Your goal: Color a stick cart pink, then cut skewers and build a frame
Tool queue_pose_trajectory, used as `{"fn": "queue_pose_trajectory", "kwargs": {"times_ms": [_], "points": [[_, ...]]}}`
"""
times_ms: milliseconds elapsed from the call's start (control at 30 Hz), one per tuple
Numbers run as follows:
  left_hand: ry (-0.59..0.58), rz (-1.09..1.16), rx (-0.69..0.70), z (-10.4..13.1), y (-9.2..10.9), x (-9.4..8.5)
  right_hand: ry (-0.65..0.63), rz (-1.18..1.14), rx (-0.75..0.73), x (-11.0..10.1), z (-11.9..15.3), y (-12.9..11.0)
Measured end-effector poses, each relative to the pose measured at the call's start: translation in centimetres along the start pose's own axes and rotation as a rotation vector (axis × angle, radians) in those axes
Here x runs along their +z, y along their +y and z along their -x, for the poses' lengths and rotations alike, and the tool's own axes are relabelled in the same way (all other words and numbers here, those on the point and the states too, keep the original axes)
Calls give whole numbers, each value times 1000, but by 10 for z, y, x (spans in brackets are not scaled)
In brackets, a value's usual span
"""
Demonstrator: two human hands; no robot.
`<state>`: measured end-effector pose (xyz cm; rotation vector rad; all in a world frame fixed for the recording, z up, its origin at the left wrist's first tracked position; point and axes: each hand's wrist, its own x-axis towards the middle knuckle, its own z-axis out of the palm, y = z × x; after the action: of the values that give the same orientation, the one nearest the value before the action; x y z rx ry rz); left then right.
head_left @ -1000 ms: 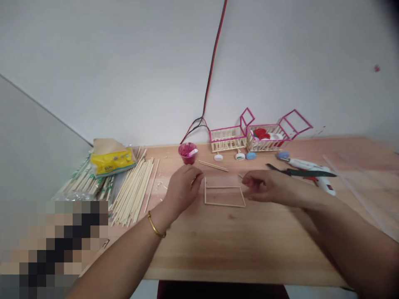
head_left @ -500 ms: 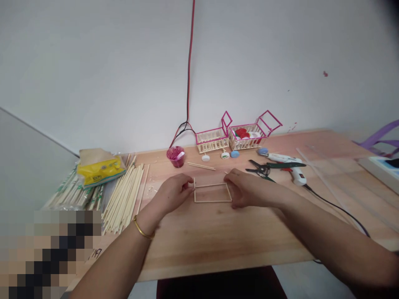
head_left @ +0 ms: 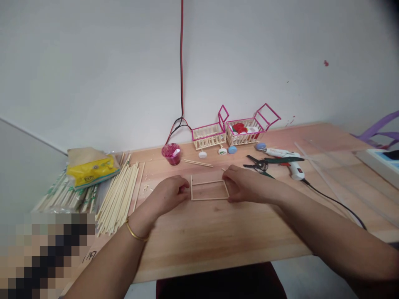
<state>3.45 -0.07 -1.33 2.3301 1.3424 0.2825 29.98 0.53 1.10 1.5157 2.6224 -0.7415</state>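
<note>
A rectangular frame of thin wooden sticks (head_left: 210,199) lies flat on the table in front of me. At its left side is my left hand (head_left: 173,192), fingers curled and slightly apart, with a small gap to the stick and nothing seen in them. My right hand (head_left: 245,185) has its thumb and fingers on the frame's right side, around the short stick there. Beyond the frame, two loose sticks (head_left: 198,163) lie side by side. Farther back stand two small stick carts with pink rims, one unfilled (head_left: 208,137) and one holding red and white things (head_left: 245,132).
A pink-stained cup (head_left: 171,154) stands back left. Many sticks (head_left: 120,199) and a yellow packet (head_left: 93,171) lie at left. Cutters (head_left: 261,163) and a corded glue gun (head_left: 294,166) lie right, near a white box (head_left: 382,166).
My left hand's fingers have come slightly away from the frame's left side. My right hand stays at the right side. The whole view has shifted a little.
</note>
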Motion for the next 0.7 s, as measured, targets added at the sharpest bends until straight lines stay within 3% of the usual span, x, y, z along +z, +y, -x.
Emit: {"fn": "queue_pose_trajectory", "kwargs": {"times_ms": [533, 700], "points": [[-2, 10, 37, 1, 0, 3, 2, 29, 9, 1, -1, -2], [112, 11, 43, -3, -2, 7, -32, 41, 53, -3, 0, -10]]}}
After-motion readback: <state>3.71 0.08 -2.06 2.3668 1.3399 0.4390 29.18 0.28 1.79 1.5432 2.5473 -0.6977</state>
